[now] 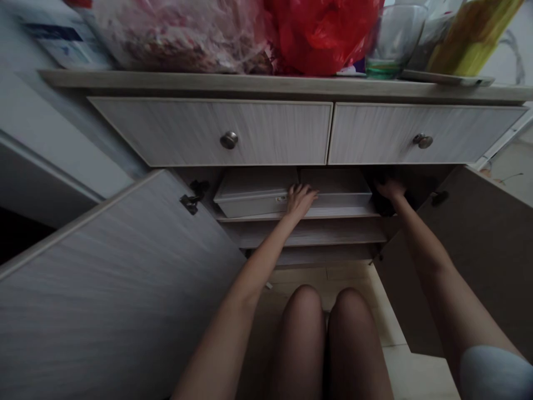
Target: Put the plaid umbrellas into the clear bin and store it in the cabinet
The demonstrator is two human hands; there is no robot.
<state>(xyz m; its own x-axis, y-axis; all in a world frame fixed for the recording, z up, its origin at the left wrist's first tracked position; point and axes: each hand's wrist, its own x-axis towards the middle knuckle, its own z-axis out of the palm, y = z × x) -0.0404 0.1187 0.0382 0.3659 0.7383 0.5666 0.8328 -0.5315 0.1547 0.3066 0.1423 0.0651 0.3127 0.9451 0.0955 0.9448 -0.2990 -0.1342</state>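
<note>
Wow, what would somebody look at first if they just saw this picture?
The bright red plastic bag jumps out first, sitting on top of the cabinet beside a clear glass. Under the drawers, past an open cabinet door, the person's left hand lies on a grey storage box. The right hand reaches into the shadows at a dark object.

Left arm [250,283] and right arm [433,266] both stretched way out, left hand [302,201] just above the cabinet shelf [345,213] with fingers [296,190] spread, right hand [391,190] wrist-bent off to its right end.
</note>
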